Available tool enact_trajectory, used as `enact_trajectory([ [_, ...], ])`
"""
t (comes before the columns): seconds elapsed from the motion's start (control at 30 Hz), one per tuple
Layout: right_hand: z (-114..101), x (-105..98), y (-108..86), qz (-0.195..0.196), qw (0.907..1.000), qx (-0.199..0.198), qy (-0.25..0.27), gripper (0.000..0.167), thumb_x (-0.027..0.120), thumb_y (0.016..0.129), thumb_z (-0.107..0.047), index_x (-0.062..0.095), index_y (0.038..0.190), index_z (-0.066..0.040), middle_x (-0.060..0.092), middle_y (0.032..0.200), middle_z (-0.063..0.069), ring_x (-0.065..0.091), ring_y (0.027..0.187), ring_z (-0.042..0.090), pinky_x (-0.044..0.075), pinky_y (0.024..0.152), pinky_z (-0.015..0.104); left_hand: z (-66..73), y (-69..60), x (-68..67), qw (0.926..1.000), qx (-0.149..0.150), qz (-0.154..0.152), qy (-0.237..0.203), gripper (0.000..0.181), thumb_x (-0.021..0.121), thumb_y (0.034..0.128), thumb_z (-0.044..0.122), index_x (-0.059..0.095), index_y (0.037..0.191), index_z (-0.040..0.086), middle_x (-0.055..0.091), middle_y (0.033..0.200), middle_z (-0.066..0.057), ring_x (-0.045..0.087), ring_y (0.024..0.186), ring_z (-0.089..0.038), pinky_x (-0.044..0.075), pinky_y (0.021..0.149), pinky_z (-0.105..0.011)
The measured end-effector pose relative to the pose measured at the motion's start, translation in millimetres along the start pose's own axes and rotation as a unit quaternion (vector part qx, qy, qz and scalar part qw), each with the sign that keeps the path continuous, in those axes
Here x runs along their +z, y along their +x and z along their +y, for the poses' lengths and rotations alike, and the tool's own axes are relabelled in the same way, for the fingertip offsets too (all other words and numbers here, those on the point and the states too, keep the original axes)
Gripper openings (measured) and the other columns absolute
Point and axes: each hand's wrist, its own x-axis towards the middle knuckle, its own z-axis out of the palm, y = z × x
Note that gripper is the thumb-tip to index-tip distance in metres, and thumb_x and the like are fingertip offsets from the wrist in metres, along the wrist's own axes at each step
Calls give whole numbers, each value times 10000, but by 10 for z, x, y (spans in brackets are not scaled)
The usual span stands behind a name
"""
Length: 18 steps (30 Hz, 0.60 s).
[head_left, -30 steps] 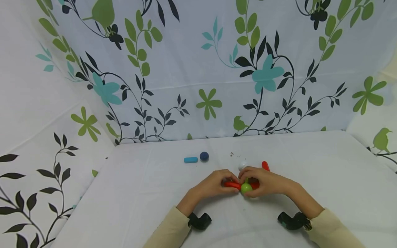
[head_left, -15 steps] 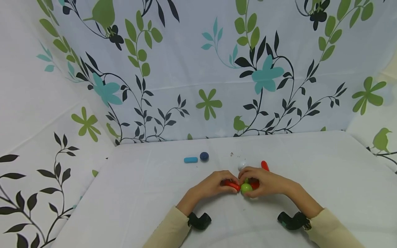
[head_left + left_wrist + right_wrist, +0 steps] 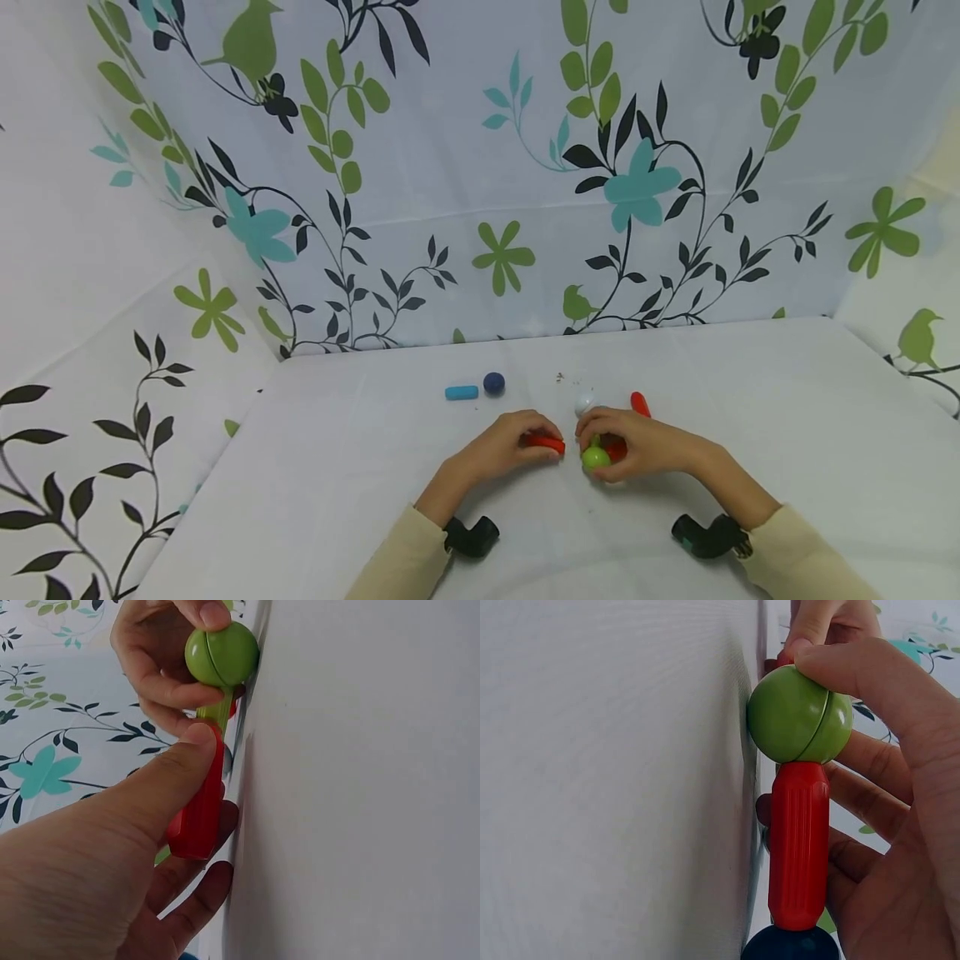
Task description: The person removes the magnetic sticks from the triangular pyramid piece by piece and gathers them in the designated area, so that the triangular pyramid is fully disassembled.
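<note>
In the head view my left hand (image 3: 498, 450) pinches a red rod (image 3: 546, 443) between thumb and fingers, and its free end points at my right hand (image 3: 641, 442). My right hand grips a glossy green ball (image 3: 596, 458), thumb on its near side. In the right wrist view a ribbed red rod (image 3: 800, 847) meets the green ball, and a dark blue ball (image 3: 791, 943) sits at that rod's other end. A green rod (image 3: 215, 710) also joins the ball. In the head view a gap separates the left rod from the ball.
Beyond the right hand lie a whitish ball (image 3: 585, 403) and a red rod (image 3: 640, 404), both partly hidden. Farther back to the left are a light blue rod (image 3: 461, 392) and another dark blue ball (image 3: 493, 383). A leaf-patterned cloth (image 3: 435, 183) hangs behind the white tabletop (image 3: 337, 450).
The left hand has moved left with its red rod, away from the green ball that the rod was close against. The right hand keeps its hold in nearly the same place.
</note>
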Motion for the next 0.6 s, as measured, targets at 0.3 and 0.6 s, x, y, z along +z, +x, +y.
enact_trajectory([
  [0.3, 19, 11, 4, 6, 10000, -25, -68, 213, 749, 850, -254, 663, 1025, -169, 596, 1170, 49, 517, 1126, 255, 517, 913, 294, -77, -145, -130, 9993, -184, 278, 140, 217, 701, 910, 182, 676, 1118, 126, 649, 1036, 35, 556, 937, -85, 486, 882, -236],
  [0.6, -7, 9, 0, -23, 10000, 70, -19, 193, 749, 853, -246, 656, 1009, -179, 595, 1166, 43, 513, 1130, 262, 513, 919, 299, -179, -282, -272, 9970, -353, 619, 305, 218, 700, 910, 185, 676, 1112, 105, 648, 1047, 20, 561, 952, -135, 496, 895, -294],
])
